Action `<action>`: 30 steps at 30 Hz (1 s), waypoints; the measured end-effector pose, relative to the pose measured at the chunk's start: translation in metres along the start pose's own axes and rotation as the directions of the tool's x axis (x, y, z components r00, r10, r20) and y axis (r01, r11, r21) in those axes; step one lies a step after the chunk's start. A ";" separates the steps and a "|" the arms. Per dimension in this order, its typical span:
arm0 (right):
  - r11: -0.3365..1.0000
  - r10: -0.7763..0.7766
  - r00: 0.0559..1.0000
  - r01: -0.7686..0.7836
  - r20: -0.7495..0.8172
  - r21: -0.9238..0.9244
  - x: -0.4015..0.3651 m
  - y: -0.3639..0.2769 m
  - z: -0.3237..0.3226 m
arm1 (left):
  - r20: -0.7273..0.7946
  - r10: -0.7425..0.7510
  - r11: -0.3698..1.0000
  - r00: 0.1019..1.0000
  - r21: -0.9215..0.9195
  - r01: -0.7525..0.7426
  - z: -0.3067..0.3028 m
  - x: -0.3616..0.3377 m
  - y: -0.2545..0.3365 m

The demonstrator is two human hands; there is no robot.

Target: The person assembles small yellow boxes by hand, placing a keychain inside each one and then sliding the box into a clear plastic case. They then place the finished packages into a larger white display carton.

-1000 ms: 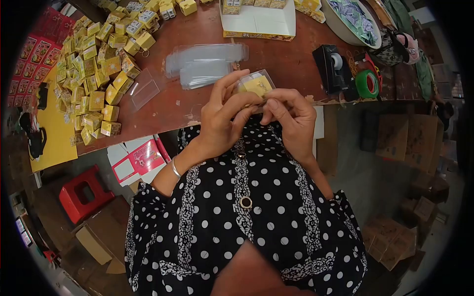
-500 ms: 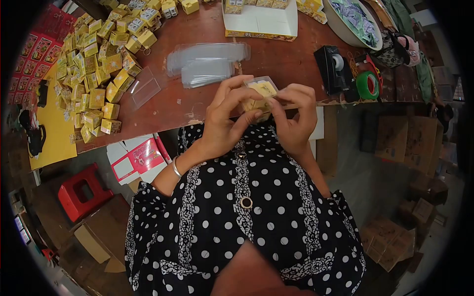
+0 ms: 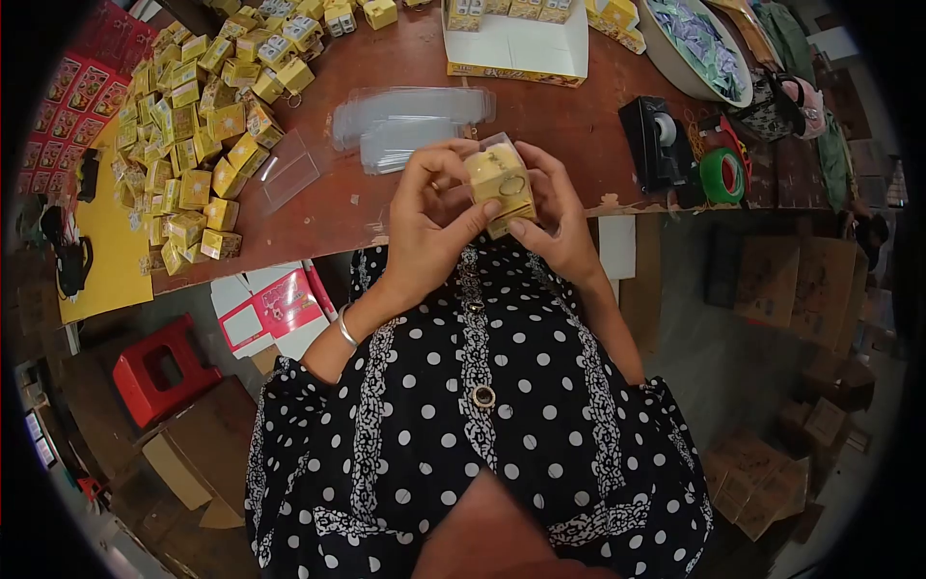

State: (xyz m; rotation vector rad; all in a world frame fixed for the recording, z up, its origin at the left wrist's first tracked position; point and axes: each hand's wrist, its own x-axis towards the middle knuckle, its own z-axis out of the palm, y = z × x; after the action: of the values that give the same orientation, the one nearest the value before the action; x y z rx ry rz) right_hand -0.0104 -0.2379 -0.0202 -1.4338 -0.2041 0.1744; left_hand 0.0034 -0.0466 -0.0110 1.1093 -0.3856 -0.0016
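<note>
A small yellow box (image 3: pixel 499 172) with clear plastic around it is held between both hands, just over the table's front edge. A metal ring shows against its side. My left hand (image 3: pixel 429 212) grips the box from the left, thumb on its near face. From the right, my right hand (image 3: pixel 559 217) closes on it, with the thumb near the lower edge and fingers behind. Behind the hands lie flat, stacked clear plastic sleeves (image 3: pixel 410 121). One separate clear sleeve (image 3: pixel 289 172) rests further left. The far side of the box is hidden.
A big pile of yellow boxes (image 3: pixel 207 135) covers the table's left. At the back stands a white display tray (image 3: pixel 516 48) with boxes. On the right are a black tape dispenser (image 3: pixel 644 140), green tape (image 3: pixel 721 177) and a basin (image 3: pixel 666 53) of packets. A red stool (image 3: pixel 164 372) stands below left.
The box has been turned, so its ring side now shows. My right fingers have moved from its top edge down around its right side; my left thumb now presses its near face.
</note>
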 end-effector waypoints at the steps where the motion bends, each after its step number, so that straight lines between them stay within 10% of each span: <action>1: 1.000 0.001 1.000 -0.001 0.002 0.001 0.000 -0.001 -0.002 | -0.034 -0.067 0.997 0.997 -0.046 0.066 -0.002 0.001 0.002; 3: 0.992 -0.076 0.992 0.065 -0.100 -0.104 -0.004 -0.004 -0.008 | -0.059 -0.139 0.987 0.989 -0.095 0.133 -0.008 0.001 0.004; 9: 0.930 -0.112 0.988 0.068 -0.104 -0.361 -0.006 -0.046 -0.016 | 0.238 -0.315 0.827 0.919 0.544 0.142 -0.010 0.006 0.015; 14: 0.841 -0.172 0.983 0.177 0.057 -0.511 -0.009 -0.048 -0.031 | 0.279 -0.383 0.826 0.881 0.530 0.192 -0.008 0.009 0.009; 17: 0.937 -0.243 0.789 0.040 -0.564 -0.348 -0.010 -0.053 -0.095 | 0.200 -0.467 0.854 0.861 0.354 0.381 -0.007 0.006 0.011; 19: 0.781 -0.387 0.585 -0.203 -0.712 -0.591 -0.014 -0.053 -0.152 | 0.221 -0.480 0.853 0.849 0.346 0.392 -0.008 0.004 0.010; 22: 0.485 -0.448 0.697 -0.338 -0.561 -0.807 -0.027 -0.027 -0.224 | 0.240 -0.497 0.847 0.834 0.342 0.407 -0.009 0.006 0.004; 30: 0.719 -0.024 0.772 -0.428 -0.635 -0.548 -0.022 -0.022 -0.236 | 0.250 -0.521 0.831 0.816 0.364 0.419 -0.003 0.008 0.005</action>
State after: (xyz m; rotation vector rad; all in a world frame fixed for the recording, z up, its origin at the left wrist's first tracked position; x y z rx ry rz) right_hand 0.0257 -0.4728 -0.0287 -2.1712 0.5046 -0.2116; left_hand 0.0110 -0.0439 -0.0054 1.4870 -0.4133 -0.6112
